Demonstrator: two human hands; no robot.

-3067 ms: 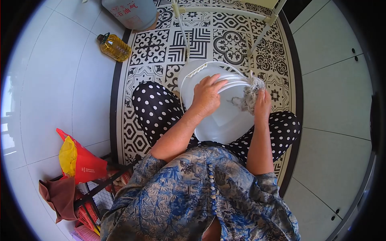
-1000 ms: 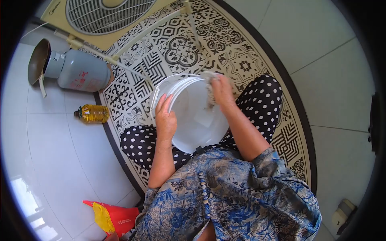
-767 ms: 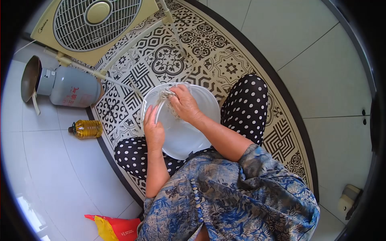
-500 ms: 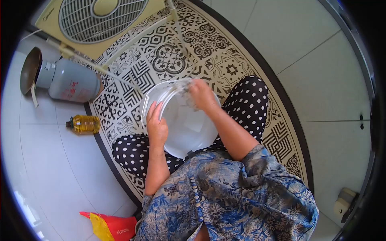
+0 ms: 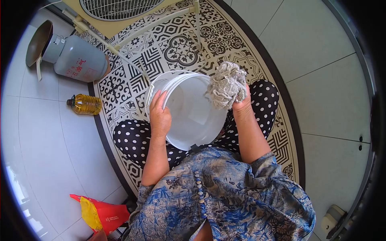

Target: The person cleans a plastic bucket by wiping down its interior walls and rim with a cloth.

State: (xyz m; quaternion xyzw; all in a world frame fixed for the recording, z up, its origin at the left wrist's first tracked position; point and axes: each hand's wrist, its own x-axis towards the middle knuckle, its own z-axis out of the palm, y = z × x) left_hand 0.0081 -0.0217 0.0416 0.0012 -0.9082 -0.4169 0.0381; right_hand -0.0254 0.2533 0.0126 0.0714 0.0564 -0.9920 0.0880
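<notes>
A white plastic bucket (image 5: 197,120) leans tilted between my knees, its mouth facing me and its inside visible. My left hand (image 5: 159,116) grips the bucket's left rim, fingers laid over the edge. Bunched in my right hand (image 5: 243,103) is a crumpled grey-beige rag (image 5: 227,85), held up at the bucket's right rim. The rag hides most of my right fingers. A thin handle (image 5: 150,94) runs along the bucket's far left side.
A patterned mat (image 5: 181,50) lies under me. Ahead stands a cream fan (image 5: 120,26) on a tubular frame. To the left are a grey gas cylinder (image 5: 80,60), a pan (image 5: 39,44), an oil bottle (image 5: 86,104) and a red-yellow bag (image 5: 106,215).
My right hand has moved with the rag from inside the bucket's far rim to the right, beside the rim. My left hand stays on the bucket. The view has shifted slightly.
</notes>
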